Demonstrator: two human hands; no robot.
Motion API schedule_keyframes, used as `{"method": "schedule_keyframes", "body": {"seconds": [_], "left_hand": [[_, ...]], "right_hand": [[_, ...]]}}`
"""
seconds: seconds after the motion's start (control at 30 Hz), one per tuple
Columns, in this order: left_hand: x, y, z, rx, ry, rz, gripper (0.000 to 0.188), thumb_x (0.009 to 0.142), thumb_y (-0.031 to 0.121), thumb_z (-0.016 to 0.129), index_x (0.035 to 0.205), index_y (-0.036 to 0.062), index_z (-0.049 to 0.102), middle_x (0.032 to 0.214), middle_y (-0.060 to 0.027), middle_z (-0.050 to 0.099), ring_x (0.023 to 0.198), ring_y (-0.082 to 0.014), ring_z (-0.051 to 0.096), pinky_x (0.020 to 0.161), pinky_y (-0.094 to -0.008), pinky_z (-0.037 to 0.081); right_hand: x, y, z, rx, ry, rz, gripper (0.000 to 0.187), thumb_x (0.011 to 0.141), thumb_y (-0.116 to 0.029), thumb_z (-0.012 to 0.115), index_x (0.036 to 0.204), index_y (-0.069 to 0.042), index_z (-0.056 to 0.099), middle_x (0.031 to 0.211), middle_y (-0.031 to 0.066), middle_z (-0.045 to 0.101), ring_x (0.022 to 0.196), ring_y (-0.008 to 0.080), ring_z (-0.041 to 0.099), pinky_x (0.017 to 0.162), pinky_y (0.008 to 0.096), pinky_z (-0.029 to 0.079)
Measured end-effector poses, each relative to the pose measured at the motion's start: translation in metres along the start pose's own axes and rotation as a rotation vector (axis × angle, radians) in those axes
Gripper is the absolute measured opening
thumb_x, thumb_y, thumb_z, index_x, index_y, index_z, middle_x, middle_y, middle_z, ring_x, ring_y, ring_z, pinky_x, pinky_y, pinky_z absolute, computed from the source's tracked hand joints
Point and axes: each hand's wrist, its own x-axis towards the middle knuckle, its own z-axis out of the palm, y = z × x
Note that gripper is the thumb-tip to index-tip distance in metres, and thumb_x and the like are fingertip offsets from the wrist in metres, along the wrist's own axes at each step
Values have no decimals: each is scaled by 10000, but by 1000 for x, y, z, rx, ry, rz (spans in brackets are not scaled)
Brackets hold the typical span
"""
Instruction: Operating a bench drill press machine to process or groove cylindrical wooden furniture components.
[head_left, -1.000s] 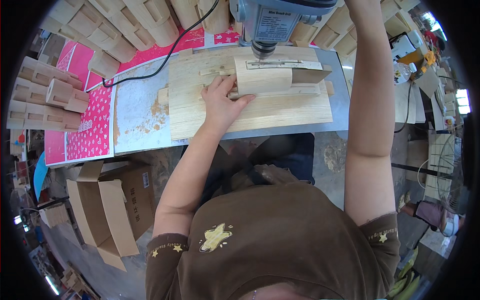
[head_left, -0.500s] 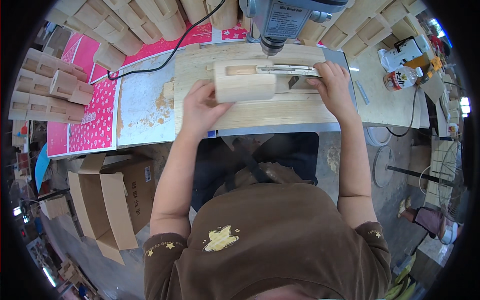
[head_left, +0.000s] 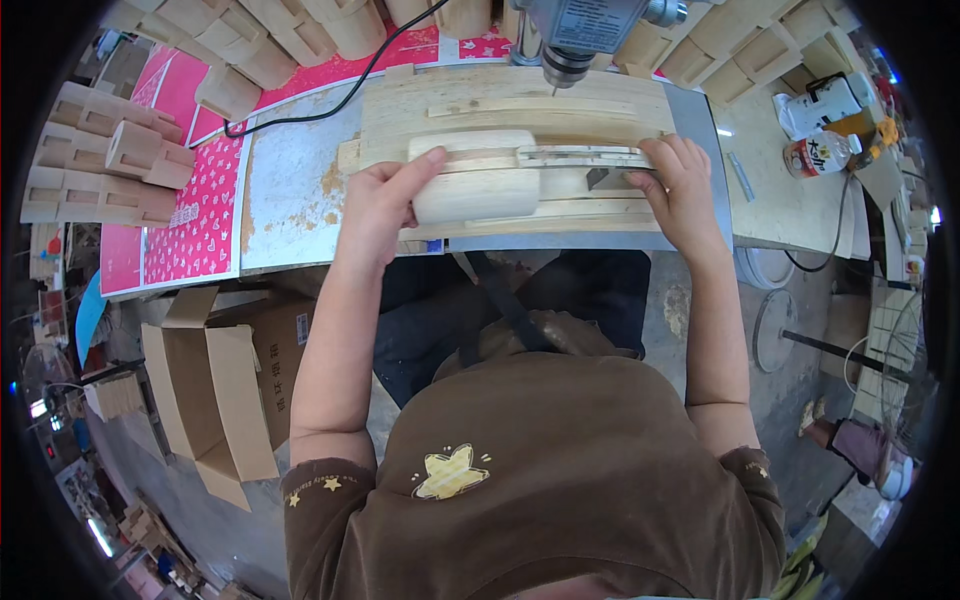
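Note:
My left hand (head_left: 385,205) grips the left end of a pale rounded wooden block (head_left: 475,197), its thumb on top. A lengthwise groove runs along the block's upper face. One end of a narrow, flat strip (head_left: 585,155) with printed marks lies at the groove's right end. My right hand (head_left: 682,185) pinches the strip's other end between thumb and fingers. A small dark plate (head_left: 597,178) shows below the strip, near my right thumb; what it is fixed to I cannot make out. Just beyond the block hangs the bench drill's chuck (head_left: 566,66), bit pointing down.
Under the work lies a wooden board (head_left: 395,100) with raised strips. Slotted wooden blocks (head_left: 95,200) are stacked at left and along the back. A black cable (head_left: 345,105) crosses the table. At right are a bottle (head_left: 815,155) and a marker (head_left: 741,177); an open carton (head_left: 240,400) stands on the floor.
The block has come slightly nearer to me and left relative to the drill. My left thumb has moved from the block's near side onto its top. The whole view has shifted a little.

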Motion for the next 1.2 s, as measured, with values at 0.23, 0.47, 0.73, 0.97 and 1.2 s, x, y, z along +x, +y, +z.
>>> {"method": "schedule_keyframes", "body": {"seconds": [0.23,0.47,0.73,0.97,1.2], "left_hand": [[10,-29,44,35,-137,209,476,704,287,814,951,-60,602,800,-52,592,703,-96,548,641,-219,467],[17,-56,47,597,42,785,723,557,186,836,1193,20,536,1038,-146,550,968,-304,531,891,-412,405],[46,-63,28,943,275,961,665,581,296,797,1176,98,575,852,-12,530,902,-221,491,834,-400,285],[48,-66,28,933,237,962,618,602,277,786,1153,83,585,836,-17,518,873,-219,489,818,-383,287],[46,-62,28,965,261,966,627,603,300,782,1158,82,591,822,-16,522,868,-222,468,810,-385,282]], "right_hand": [[-4,2,11,-26,44,-9,320,713,-157,695,1001,-80,580,927,59,568,950,271,521,947,441,334],[22,8,26,-72,62,74,421,687,-153,722,1084,-119,586,1011,54,582,1017,273,532,1023,567,276],[34,10,44,104,134,61,440,715,-121,733,1126,-123,575,1069,48,607,1058,258,545,1038,549,260],[111,-18,-67,381,756,30,242,895,-134,603,1110,-24,583,949,44,623,872,92,575,757,226,459],[173,-49,-118,298,350,43,323,931,-258,497,986,29,634,808,87,641,793,191,575,766,285,446]]}}
